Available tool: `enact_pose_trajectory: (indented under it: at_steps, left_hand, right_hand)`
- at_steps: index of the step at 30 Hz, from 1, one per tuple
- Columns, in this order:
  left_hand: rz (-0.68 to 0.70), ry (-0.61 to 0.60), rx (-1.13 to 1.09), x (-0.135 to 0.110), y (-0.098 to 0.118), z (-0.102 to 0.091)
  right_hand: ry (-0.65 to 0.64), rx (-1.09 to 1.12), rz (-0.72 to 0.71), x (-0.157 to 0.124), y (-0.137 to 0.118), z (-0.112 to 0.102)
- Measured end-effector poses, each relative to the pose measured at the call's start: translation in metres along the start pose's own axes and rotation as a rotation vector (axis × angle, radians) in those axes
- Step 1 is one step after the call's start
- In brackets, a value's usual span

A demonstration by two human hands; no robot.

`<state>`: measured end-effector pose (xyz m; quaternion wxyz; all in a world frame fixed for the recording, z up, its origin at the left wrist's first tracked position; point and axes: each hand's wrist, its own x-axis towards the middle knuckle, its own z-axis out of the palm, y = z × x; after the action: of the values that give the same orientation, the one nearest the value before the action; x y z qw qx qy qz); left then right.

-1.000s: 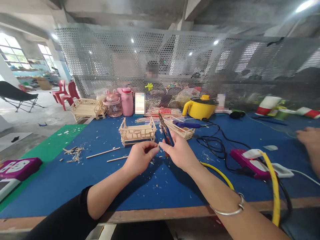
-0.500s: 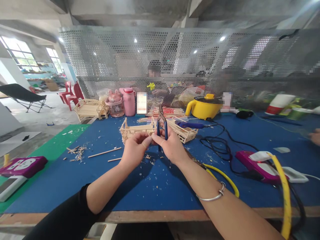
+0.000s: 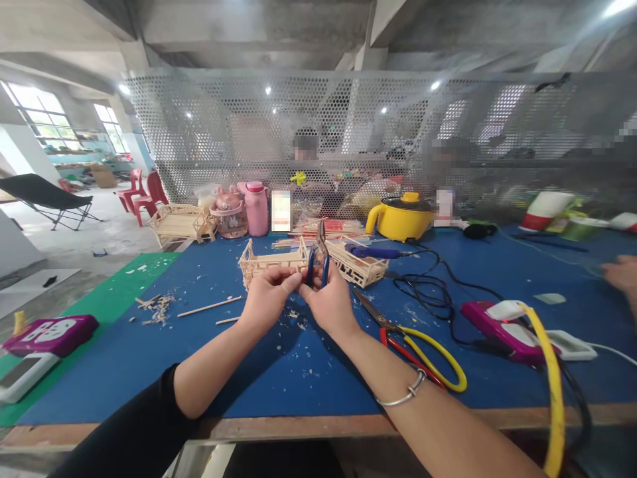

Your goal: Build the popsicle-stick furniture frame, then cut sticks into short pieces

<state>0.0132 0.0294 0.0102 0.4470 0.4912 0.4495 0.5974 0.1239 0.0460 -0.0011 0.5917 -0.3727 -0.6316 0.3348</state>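
Note:
Blue-handled pliers [image 3: 320, 252] stick up, jaws upward, from my right hand [image 3: 329, 302], whose fingers are closed around them. My left hand [image 3: 269, 299] is pinched shut, its fingertips meeting those of the right; anything between them is too small or hidden to make out. Just behind my hands sits a small frame of wooden sticks [image 3: 271, 263], partly covered by my left fingers. A second stick frame [image 3: 367, 269] lies to the right of the pliers. Large scissors [image 3: 391, 326] with red and yellow handles rest beside my right forearm.
Loose sticks [image 3: 209, 306] and wood scraps [image 3: 155, 308] lie left on the blue mat. A hot tool with a blue handle [image 3: 375, 252] trails black cable near a purple power strip [image 3: 480, 325]. Behind stand a yellow pot [image 3: 404, 222] and pink bottle [image 3: 255, 209]. Another person's hand [image 3: 622, 275] is far right.
My right hand and the pliers have shifted slightly left and the forearm has swung inward, uncovering the scissors. Both hands stay together with their fingertips meeting.

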Motion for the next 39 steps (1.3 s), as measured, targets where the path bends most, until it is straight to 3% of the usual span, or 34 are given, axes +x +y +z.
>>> enact_pose_trajectory:
  at_steps: [3,8,10,14,19,23,33,39]
  left_hand:
    - [0.059,0.001,0.104,0.001,0.0,-0.004]
    - [0.397,0.183,0.387,0.018,0.027,-0.024]
    - [0.463,0.106,0.528,0.032,0.04,-0.029]
    - [0.388,-0.202,0.714,0.059,0.053,-0.026]
    - [0.241,-0.353,0.811,0.069,0.052,-0.013]
    - [0.207,-0.372,0.808,0.07,0.051,-0.009]
    - [0.309,-0.374,0.838,0.074,0.042,-0.016]
    - [0.19,-0.393,0.731,0.071,0.047,-0.019]
  right_hand:
    - [0.053,-0.061,-0.008,0.002,0.006,0.002]
    - [0.127,-0.154,0.03,0.009,0.017,0.004]
    - [0.137,-0.194,0.027,0.011,0.02,0.004]
    - [0.119,-0.265,0.001,0.013,0.02,0.003]
    - [0.088,-0.308,-0.048,0.011,0.015,0.001]
    - [0.102,-0.293,-0.045,0.012,0.016,0.002]
    - [0.135,-0.288,0.011,0.011,0.023,0.003]
    - [0.174,-0.281,0.025,0.014,0.028,0.004]
